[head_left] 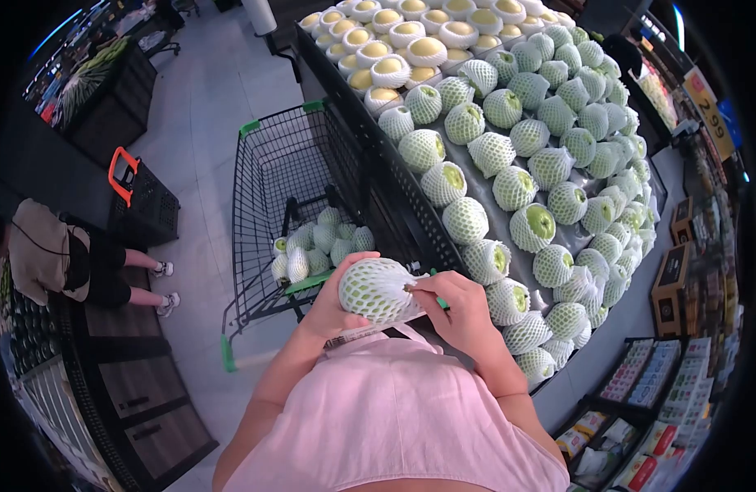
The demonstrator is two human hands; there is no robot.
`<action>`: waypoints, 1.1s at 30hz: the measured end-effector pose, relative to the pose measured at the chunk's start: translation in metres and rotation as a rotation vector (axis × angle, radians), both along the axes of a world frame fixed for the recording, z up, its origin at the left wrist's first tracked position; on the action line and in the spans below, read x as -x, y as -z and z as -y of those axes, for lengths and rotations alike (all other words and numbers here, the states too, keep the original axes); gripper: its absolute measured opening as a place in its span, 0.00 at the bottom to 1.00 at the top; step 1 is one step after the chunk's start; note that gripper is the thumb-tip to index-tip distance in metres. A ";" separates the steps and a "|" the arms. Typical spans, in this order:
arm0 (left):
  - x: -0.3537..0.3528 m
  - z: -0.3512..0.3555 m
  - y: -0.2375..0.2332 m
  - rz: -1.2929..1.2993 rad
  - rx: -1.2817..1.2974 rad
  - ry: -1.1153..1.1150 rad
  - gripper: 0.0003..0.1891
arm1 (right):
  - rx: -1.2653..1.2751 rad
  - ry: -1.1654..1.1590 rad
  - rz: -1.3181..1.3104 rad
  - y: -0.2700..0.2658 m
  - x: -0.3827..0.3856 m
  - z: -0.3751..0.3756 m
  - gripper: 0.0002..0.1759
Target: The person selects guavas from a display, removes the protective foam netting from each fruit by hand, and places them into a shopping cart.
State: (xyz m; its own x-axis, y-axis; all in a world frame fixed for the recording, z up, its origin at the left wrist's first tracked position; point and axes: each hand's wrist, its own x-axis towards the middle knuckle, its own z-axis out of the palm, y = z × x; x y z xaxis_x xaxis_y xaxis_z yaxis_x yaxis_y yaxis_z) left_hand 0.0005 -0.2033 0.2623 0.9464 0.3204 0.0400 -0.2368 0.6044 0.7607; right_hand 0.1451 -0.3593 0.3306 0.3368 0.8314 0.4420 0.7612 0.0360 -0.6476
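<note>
A green fruit in a white foam net (373, 291) is held in front of my chest. My left hand (330, 302) is wrapped round its left side. The fingers of my right hand (453, 305) pinch the gathered end of the net at the fruit's right. Just beyond, several netted fruits (327, 234) are heaped in the near part of a black wire shopping cart (283, 152) with green corners. To the right, many more green netted fruits (513, 189) lie in rows on a sloping display stand.
Yellow fruits in white nets (427, 51) fill the stand's far end. The stand's black edge (386, 143) runs beside the cart. At the left are a person (54, 250) and a black basket with an orange handle (148, 201). Packaged goods (640, 373) stand at the lower right.
</note>
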 end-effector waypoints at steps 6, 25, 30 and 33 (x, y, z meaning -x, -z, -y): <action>0.005 -0.009 -0.018 -0.138 -0.603 -0.206 0.52 | 0.059 -0.024 -0.344 0.024 -0.017 0.002 0.12; 0.003 0.005 -0.047 -0.236 -1.234 -0.362 0.58 | 0.026 -0.335 -1.366 0.086 -0.009 -0.005 0.41; -0.004 0.017 -0.044 -0.125 -1.157 -0.508 0.55 | -0.110 -0.440 -1.885 0.107 -0.004 -0.008 0.45; -0.005 0.016 -0.038 -0.028 -1.203 -0.543 0.51 | -0.138 -0.457 -1.901 0.110 0.003 -0.010 0.49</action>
